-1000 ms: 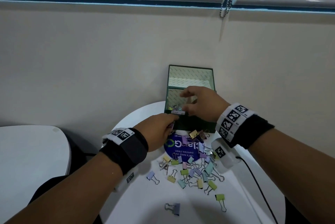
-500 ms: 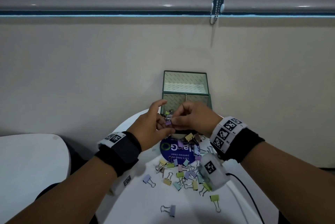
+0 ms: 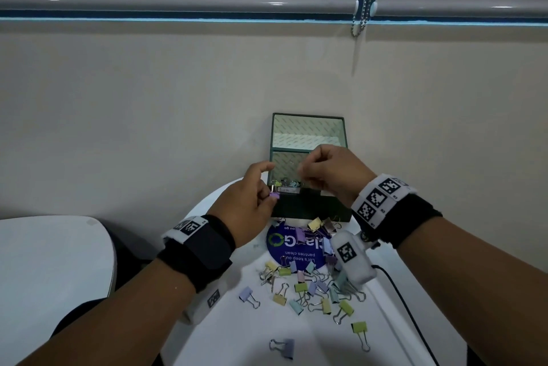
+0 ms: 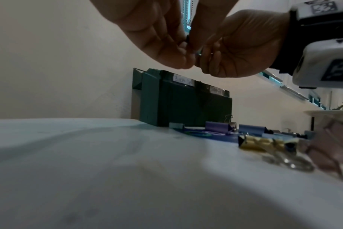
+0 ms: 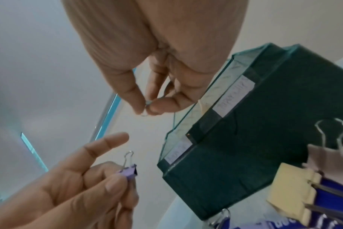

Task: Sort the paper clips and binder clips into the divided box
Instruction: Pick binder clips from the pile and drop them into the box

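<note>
A dark green divided box (image 3: 308,208) stands at the far edge of the white round table (image 3: 237,333), against the wall. My left hand (image 3: 271,196) pinches a small purple binder clip (image 3: 274,195) just left of the box's front rim. In the right wrist view that hand (image 5: 125,178) holds the purple clip (image 5: 128,171) with its wire handle up. My right hand (image 3: 302,171) hovers over the near half of the box and pinches a small metal paper clip (image 5: 146,109). Several clips (image 3: 284,182) lie in the near left compartment.
A pile of pastel binder clips (image 3: 311,288) covers the table around a blue round sticker (image 3: 284,247). Single clips lie nearer me (image 3: 283,348) (image 3: 360,331). A black cable (image 3: 400,294) runs along the right. Another white table (image 3: 50,276) stands at the left.
Half a second ago both hands met at the purple clip before the box. My right hand has since lifted away over the box with the paper clip; my left keeps the binder clip.
</note>
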